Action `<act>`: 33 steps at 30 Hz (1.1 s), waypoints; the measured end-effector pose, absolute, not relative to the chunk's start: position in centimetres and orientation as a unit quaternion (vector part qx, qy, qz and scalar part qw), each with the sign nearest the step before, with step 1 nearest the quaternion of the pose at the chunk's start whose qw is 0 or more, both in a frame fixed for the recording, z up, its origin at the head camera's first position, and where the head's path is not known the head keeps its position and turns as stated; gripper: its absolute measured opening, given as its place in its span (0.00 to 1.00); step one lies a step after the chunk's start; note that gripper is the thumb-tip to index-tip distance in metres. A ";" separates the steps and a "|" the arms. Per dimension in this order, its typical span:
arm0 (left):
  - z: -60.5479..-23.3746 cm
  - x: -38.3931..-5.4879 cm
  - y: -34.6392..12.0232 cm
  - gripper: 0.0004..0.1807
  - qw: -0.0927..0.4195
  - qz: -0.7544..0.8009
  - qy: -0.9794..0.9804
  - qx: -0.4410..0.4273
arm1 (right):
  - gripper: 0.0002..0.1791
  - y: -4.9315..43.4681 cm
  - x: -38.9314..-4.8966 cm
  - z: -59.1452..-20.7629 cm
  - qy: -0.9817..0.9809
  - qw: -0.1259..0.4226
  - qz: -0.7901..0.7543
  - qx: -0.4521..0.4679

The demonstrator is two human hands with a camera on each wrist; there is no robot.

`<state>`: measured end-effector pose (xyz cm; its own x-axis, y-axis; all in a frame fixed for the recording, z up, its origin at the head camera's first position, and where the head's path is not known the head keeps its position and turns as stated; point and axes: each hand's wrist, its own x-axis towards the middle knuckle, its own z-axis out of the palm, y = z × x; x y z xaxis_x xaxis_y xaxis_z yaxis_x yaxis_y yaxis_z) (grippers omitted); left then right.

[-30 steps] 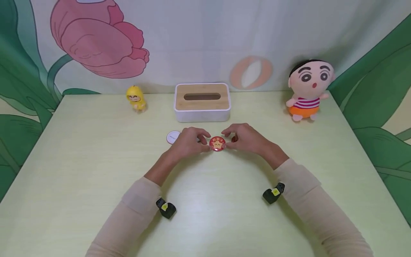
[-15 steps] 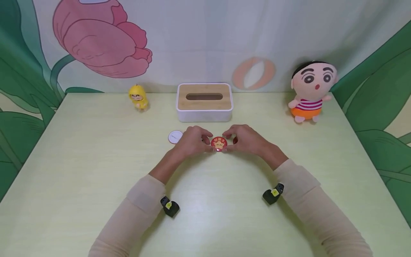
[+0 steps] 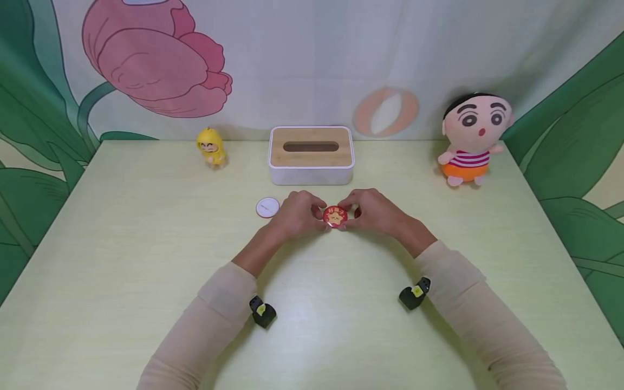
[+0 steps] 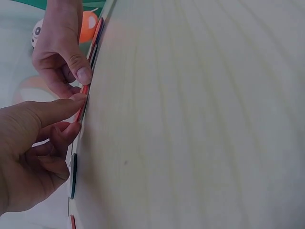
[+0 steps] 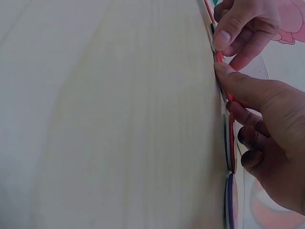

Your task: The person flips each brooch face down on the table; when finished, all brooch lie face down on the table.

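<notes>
We pinch the red badge (image 3: pixel 335 216) between left hand (image 3: pixel 297 215) and right hand (image 3: pixel 374 212), tilting it up off the tabletop (image 3: pixel 146 244) at its middle to get a firm grip.

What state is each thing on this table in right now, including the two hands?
Red star badge: face up, pinched at its edges by both hands.
Left hand: fingers curled, pinching the badge's left edge.
Right hand: fingers curled, pinching the badge's right edge.
White round badge: lying flat on the table, untouched.
Tissue box: lid on, no tissue showing at its slot.
Yellow figurine: upright.
Plush doll: sitting upright.
</notes>
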<state>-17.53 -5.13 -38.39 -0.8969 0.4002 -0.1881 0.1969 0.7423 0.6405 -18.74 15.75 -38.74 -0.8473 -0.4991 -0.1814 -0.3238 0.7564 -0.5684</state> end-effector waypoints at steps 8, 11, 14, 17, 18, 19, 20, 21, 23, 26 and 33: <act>-38.6 -17.6 -4.9 0.22 0.146 0.315 0.922 0.172 | 0.24 15.8 -18.9 -38.9 0.920 0.157 -0.274 -0.233; -38.7 -17.6 -4.9 0.20 0.141 0.323 0.919 0.176 | 0.24 15.9 -19.0 -39.0 0.919 0.158 -0.276 -0.232; -38.8 -17.6 -4.9 0.20 0.138 0.331 0.917 0.177 | 0.23 15.8 -19.1 -39.0 0.919 0.160 -0.276 -0.230; -38.8 -17.6 -4.8 0.21 0.137 0.334 0.916 0.173 | 0.23 15.8 -19.2 -39.0 0.919 0.166 -0.278 -0.226; -38.8 -17.6 -4.8 0.21 0.138 0.336 0.916 0.171 | 0.23 15.8 -19.2 -39.0 0.918 0.168 -0.280 -0.225; -38.8 -17.6 -4.7 0.22 0.139 0.337 0.915 0.169 | 0.23 15.8 -19.2 -39.0 0.918 0.170 -0.281 -0.224; -38.8 -17.6 -4.7 0.22 0.141 0.340 0.915 0.167 | 0.23 15.8 -19.2 -39.0 0.916 0.172 -0.284 -0.224; -38.8 -17.6 -4.7 0.22 0.141 0.342 0.914 0.167 | 0.23 15.8 -19.2 -39.0 0.916 0.174 -0.285 -0.222; -38.7 -17.6 -4.7 0.22 0.142 0.344 0.913 0.167 | 0.22 15.8 -19.2 -38.9 0.915 0.177 -0.290 -0.220; -38.6 -17.6 -4.7 0.21 0.139 0.344 0.913 0.169 | 0.21 15.8 -19.3 -38.9 0.912 0.176 -0.299 -0.219; -38.6 -17.8 -4.8 0.19 0.140 0.342 0.914 0.167 | 0.19 15.7 -19.3 -38.9 0.908 0.164 -0.310 -0.229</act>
